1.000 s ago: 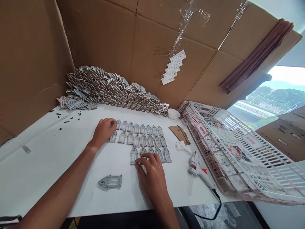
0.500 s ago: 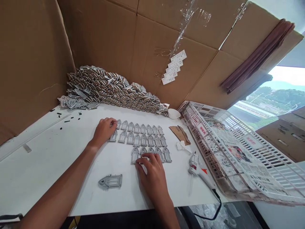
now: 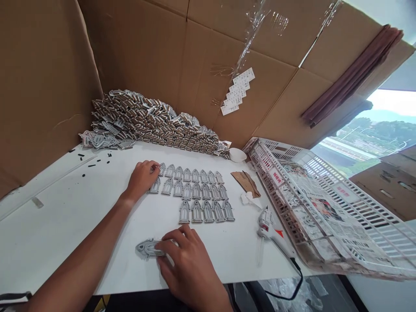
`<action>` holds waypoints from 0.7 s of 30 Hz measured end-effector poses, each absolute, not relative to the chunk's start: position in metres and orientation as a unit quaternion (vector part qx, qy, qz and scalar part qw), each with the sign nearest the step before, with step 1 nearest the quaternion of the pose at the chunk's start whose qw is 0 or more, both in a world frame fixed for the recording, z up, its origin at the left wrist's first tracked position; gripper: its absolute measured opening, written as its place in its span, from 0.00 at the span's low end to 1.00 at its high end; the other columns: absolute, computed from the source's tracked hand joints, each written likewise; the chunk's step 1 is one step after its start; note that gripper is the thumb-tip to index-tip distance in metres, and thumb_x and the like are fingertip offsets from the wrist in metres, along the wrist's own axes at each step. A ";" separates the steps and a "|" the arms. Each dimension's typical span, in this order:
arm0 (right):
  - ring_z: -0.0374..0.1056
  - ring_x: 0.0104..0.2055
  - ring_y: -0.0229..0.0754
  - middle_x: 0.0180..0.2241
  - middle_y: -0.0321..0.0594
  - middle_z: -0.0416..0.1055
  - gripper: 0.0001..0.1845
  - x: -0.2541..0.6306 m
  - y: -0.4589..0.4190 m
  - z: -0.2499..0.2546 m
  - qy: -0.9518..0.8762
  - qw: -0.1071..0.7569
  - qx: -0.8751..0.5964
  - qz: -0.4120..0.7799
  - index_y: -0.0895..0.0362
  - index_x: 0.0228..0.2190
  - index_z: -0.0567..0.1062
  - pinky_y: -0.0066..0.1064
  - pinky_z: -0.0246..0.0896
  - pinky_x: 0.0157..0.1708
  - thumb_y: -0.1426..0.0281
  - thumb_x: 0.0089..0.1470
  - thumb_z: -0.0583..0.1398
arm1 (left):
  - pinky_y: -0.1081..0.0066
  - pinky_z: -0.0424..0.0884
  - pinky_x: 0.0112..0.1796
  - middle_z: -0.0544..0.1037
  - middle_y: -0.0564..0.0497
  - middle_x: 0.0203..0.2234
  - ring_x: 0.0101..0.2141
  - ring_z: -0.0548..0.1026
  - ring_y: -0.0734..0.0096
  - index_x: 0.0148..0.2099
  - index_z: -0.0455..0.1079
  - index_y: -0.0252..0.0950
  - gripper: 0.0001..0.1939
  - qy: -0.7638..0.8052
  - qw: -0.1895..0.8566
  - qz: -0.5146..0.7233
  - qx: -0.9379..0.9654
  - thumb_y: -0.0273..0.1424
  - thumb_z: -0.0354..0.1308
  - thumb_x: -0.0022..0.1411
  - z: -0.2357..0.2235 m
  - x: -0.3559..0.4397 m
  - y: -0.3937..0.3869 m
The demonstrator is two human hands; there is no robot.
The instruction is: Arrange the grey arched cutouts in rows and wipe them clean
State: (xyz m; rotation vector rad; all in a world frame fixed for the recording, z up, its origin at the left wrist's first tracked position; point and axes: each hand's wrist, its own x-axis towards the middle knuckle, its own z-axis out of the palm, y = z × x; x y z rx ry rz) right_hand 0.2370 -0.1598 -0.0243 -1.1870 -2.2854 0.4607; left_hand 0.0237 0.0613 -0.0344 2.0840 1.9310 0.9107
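The right hand [image 3: 190,262] gripped the arched window-frame piece [image 3: 148,248] in front of the frame rows [image 3: 196,190]; the left hand [image 3: 142,177], grip indeterminable, lay at their left edge, where a nudge could have skewed alignment.

Right fingers [image 3: 169,247] on arched piece [image 3: 147,248], pile [image 3: 146,121] behind
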 end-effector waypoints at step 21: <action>0.69 0.46 0.54 0.41 0.44 0.76 0.07 0.214 -0.122 -0.040 -0.784 0.246 -0.568 0.034 0.52 0.45 0.81 0.44 0.69 0.42 0.72 0.64 0.67 | 0.54 0.69 0.57 0.81 0.43 0.46 0.50 0.72 0.50 0.48 0.78 0.38 0.16 0.644 0.079 0.311 0.695 0.33 0.50 0.67 -0.039 0.022 0.062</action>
